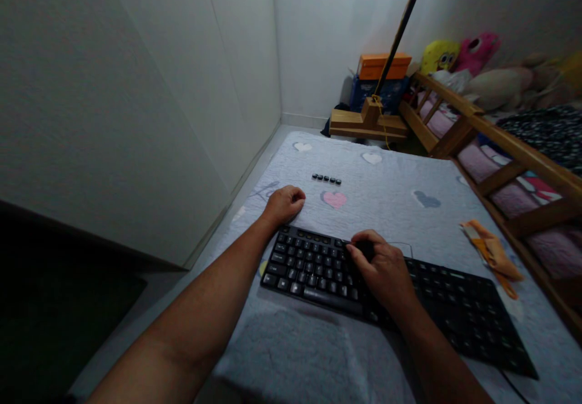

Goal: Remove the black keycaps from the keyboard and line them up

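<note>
A black keyboard (318,270) lies at a slant on the patterned cloth. My left hand (285,204) rests just beyond its far left corner, fingers curled closed; whatever they may hold is hidden. Over the keyboard's middle, my right hand (384,267) covers part of the keys. Its thumb and index tips come close together in a pinch near the far edge, and I cannot make out what is between them. Past my left hand, several small black keycaps (326,178) sit in a short row on the cloth.
The light cloth (386,191) has heart prints. On the right lies an orange and white item (493,252), beside a wooden bed rail (495,128). A wooden stand (368,122) with a dark pole is at the far end, before stacked boxes (384,66). White cabinet doors (182,88) line the left.
</note>
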Tool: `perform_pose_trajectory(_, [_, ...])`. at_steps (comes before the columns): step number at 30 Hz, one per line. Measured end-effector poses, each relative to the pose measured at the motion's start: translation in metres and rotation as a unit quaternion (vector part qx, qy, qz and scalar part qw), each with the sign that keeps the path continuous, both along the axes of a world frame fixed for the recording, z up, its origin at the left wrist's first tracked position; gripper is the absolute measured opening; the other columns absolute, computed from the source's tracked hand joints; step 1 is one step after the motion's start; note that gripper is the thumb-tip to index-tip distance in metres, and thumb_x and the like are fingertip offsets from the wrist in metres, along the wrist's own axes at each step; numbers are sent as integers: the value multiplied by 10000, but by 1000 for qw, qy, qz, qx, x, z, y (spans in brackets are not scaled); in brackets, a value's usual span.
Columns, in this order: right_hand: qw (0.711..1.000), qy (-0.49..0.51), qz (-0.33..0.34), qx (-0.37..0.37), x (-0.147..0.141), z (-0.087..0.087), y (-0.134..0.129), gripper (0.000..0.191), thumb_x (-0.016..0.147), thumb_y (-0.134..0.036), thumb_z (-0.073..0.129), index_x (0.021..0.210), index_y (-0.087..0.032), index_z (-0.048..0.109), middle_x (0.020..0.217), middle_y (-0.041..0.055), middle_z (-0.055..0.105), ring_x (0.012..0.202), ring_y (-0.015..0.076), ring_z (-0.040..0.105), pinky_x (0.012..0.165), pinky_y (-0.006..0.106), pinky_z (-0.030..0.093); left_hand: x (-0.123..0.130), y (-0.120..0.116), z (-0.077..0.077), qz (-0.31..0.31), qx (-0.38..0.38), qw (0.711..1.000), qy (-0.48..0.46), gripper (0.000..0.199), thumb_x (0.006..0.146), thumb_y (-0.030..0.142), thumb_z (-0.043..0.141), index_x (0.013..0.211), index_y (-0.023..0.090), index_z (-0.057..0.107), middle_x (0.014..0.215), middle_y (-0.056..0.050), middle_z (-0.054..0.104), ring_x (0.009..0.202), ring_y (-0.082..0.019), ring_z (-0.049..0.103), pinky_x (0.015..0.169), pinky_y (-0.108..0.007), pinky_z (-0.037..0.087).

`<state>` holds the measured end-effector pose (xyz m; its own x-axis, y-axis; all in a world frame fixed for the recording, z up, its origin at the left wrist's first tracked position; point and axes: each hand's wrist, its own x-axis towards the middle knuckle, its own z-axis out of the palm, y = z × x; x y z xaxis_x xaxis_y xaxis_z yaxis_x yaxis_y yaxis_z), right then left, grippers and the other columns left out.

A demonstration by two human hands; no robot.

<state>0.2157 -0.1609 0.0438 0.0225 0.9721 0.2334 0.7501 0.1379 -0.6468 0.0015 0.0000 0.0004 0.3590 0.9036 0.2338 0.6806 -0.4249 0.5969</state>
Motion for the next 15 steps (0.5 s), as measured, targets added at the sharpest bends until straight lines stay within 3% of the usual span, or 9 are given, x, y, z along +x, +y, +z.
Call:
perform_pose_trajectory(4, [1000,-6,-16,-6,-2,1,1,124,844,-301,564,809,-199,626,791,29,704,668,178,666,676,285,483,0,0,-1,0,2,1000,-1,138,773,178,559,826,165,686,813,-34,661,744,-155,595,723,-273,464])
perform_pose_trajectory(11, [999,-18,14,-28,-2,-2,1,60,835,-263,581,824,-207,599,750,6,673,635,163,636,634,271,462,0,0,-1,2,1,1000,2,143,774,184,563,829,169,694,812,-36,663,741,-156,597,738,-279,472])
perform_pose_trajectory(15, [999,-36,7,11,-4,-4,2,29,811,-227,590,822,-201,586,828,39,661,777,197,629,714,300,470,-1,0,0,4,0,1000,3,139,771,189,568,834,169,691,807,-34,663,734,-155,595,721,-274,471])
